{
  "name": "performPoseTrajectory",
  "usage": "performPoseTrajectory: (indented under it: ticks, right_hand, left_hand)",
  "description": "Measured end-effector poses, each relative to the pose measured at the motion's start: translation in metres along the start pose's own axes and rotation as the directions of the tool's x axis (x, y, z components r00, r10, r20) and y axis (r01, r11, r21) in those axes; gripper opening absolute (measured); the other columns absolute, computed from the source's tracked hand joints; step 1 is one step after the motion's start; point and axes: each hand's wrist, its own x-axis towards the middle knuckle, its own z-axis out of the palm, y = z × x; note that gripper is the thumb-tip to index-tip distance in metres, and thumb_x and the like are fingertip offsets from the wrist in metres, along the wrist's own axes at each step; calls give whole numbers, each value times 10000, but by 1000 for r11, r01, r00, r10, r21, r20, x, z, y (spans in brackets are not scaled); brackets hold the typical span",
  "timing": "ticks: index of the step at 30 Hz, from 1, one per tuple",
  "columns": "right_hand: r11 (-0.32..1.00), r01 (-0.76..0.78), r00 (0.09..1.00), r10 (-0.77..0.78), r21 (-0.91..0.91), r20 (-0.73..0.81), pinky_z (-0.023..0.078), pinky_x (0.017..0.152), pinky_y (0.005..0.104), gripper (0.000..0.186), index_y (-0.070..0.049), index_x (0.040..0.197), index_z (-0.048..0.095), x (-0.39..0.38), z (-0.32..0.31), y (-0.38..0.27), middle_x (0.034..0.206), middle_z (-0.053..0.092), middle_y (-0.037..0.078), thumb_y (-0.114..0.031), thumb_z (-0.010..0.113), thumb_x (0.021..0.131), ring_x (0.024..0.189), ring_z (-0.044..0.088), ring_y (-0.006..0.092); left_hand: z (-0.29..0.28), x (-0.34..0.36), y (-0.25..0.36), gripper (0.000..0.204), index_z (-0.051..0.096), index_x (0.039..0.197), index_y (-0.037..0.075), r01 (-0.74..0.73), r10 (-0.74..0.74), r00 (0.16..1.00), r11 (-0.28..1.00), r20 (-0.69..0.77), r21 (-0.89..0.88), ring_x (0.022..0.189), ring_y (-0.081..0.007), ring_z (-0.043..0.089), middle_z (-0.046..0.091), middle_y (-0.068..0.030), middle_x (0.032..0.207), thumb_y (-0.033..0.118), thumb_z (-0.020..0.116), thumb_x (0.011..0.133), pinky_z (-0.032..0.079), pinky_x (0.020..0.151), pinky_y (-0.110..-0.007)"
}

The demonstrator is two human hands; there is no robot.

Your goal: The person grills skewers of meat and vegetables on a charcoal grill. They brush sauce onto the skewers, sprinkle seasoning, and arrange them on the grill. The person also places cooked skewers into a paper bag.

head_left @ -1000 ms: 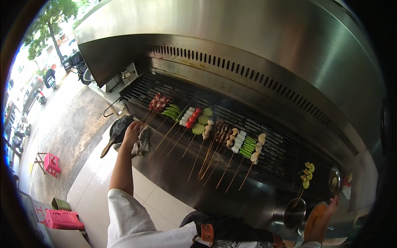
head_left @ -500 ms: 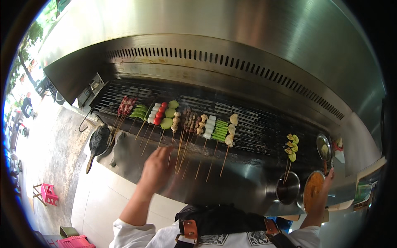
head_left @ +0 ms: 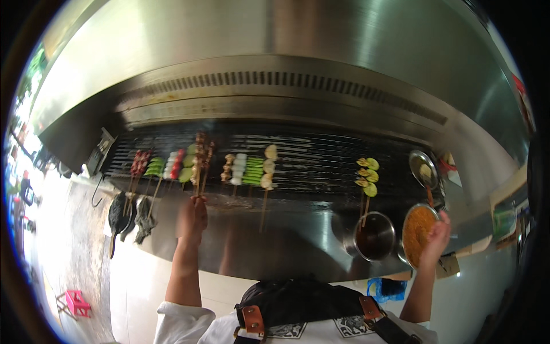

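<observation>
My left hand (head_left: 193,221) is closed round the wooden sticks of several meat skewers (head_left: 200,152), held upright in a bunch at the grill's front edge. Just left of them lie skewers of green slices (head_left: 188,163), red tomatoes (head_left: 177,163) and white pieces (head_left: 169,166). To their right are mushroom skewers (head_left: 227,168), white pieces, green stalks (head_left: 253,171) and pale round slices (head_left: 268,166). My right hand (head_left: 438,234) is at the right rim of a metal bowl of orange seasoning (head_left: 417,226). Its fingers are curled and blurred; whatever they hold is hidden.
A long charcoal grill (head_left: 321,149) runs below a steel hood (head_left: 229,34). At the right stand a steel pot (head_left: 375,238), a small metal pan (head_left: 423,169) and green-yellow skewers (head_left: 368,176). A black pan (head_left: 119,212) and dark cloth (head_left: 145,223) hang at the left.
My left hand has closed on the meat skewers and raised them from the grates, bunched together. The right hand has moved from the bowl's upper right edge lower along its rim. The view has shifted.
</observation>
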Motion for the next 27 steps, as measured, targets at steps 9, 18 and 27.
performPoseTrajectory:
  ticks: [9, 18, 27]
  right_hand:
    - [894, -443, 710, 307, 63, 633, 332, 503, 162, 210, -55, 1123, 558, -126, 44, 14, 782, 514, -1, -134, 442, 966, 571, 401, 34]
    - [897, -325, 156, 363, -300, 919, 369, 581, 190, 325, -51, 1112, 632, -132, 35, 33, 730, 523, -29, -254, 410, 991, 621, 435, 46]
    - [893, -272, -111, 341, -358, 934, 385, 683, 182, 335, -80, 1131, 624, -141, 70, 39, 761, 518, -42, -311, 429, 987, 719, 465, 39]
  left_hand:
    - [216, -53, -74, 293, 535, 992, 66, 484, -254, 769, 831, 587, -274, 519, -81, 340, 366, 30, 634, -67, 327, 835, 239, 434, -210]
    - [192, -54, -62, 327, 565, 1086, 85, -623, 229, 773, 449, 591, 640, 698, -242, 623, 640, -97, 910, 354, 455, 936, 517, 620, -325]
    - [42, -18, -8, 177, 603, 982, 91, -76, 433, 901, 125, 15, 989, 800, -336, 629, 646, -124, 898, 173, 611, 825, 505, 696, -422]
